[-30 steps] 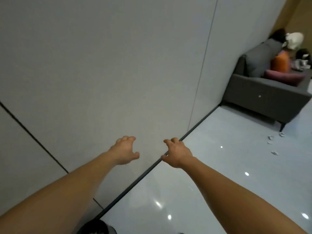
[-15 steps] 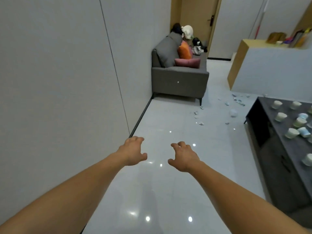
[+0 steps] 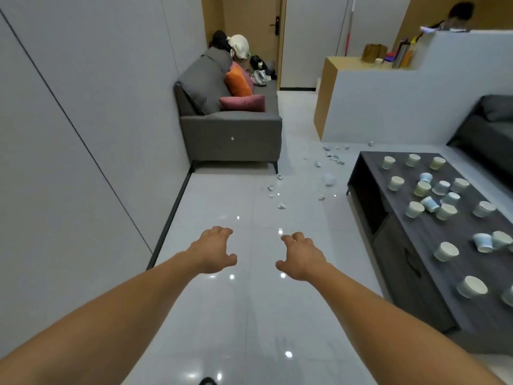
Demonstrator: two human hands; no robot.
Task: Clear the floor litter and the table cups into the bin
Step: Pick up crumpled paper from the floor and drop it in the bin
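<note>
grey sofa (image 3: 230, 134) beyond floor litter (image 3: 281, 205); cups (image 3: 415, 209) crowd dark table (image 3: 410, 245).

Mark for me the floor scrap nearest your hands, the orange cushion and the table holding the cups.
nearest floor scrap (image 3: 282, 206), head view, its centre.
orange cushion (image 3: 238, 82), head view, front face.
cup table (image 3: 458, 232), head view, bare top between cups.

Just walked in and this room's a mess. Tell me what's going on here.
A person holds the left hand and right hand out in front, empty, fingers loosely curled. Litter scraps lie on the floor between the sofa and the dark low table, where many paper cups stand or lie tipped. No bin is in view; nothing is picked up yet.
</note>
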